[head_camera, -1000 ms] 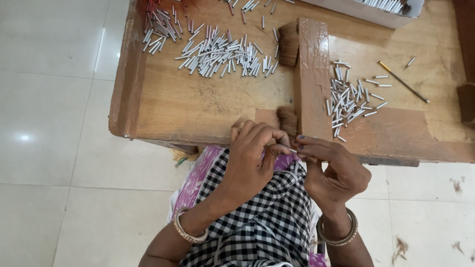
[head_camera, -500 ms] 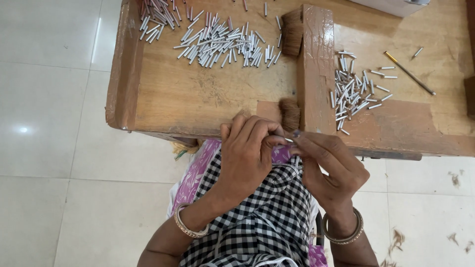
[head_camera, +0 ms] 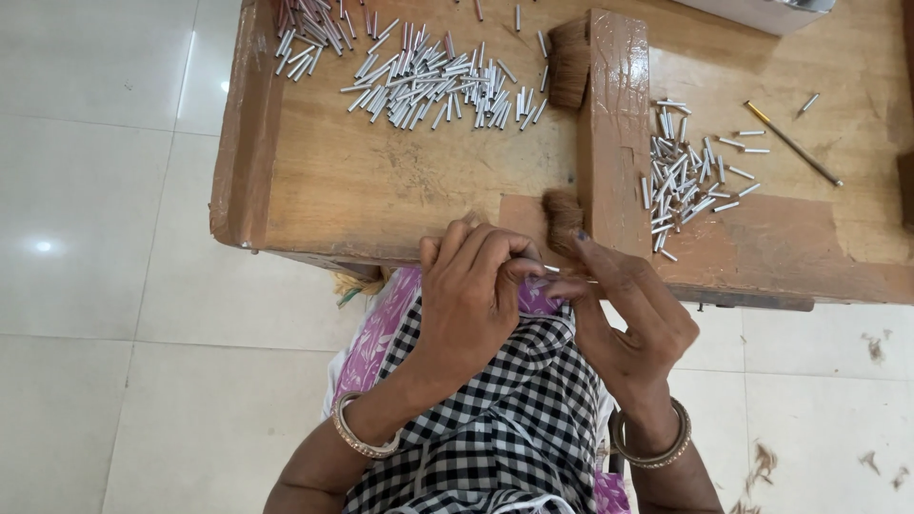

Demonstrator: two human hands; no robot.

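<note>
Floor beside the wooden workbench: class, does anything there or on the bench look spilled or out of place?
Yes. Brown bristle scraps lie scattered on the white floor tiles at lower right, like offcuts from the bristle tufts on the workbench. The small metal tubes lie in loose heaps, unsorted.

One pale grey rectangular box (head_camera: 762, 11) sits at the wooden table's far edge, cropped; no labels, signs or screens.

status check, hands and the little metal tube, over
Left hand and right hand pinch a small metal tube together at the table edge. Bristle tuft just beyond. Nothing in the way.
</note>
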